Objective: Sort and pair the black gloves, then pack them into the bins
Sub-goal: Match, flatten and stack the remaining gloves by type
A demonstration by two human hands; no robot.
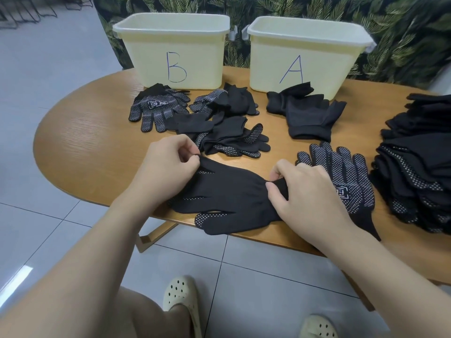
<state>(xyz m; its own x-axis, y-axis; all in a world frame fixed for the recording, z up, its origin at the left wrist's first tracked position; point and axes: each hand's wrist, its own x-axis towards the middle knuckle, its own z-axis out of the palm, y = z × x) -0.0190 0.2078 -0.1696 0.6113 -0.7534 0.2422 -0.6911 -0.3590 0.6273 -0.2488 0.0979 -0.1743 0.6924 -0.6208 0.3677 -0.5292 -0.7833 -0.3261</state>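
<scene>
Two bare hands work a black knit glove lying flat at the lower centre of the frame, near the front edge of the wooden oval table. Its plain back faces up; white grip dots show between the fingers and on the thumb, which overhangs the table edge. The left hand pinches a fingertip of this glove between thumb and forefinger, while the right hand grasps its cuff with curled fingers.

Just right of the right hand lies a dotted glove, palm up, with a white boxed logo too small to read. A tall stack of gloves fills the right edge. Toward the upper middle sit a loose heap of gloves, a dotted pair with the same unreadable logo, and a plain black bundle.

Two pale yellow plastic bins stand at the back of the table: the left bin carries a handwritten blue "B", the right bin a blue "A".
</scene>
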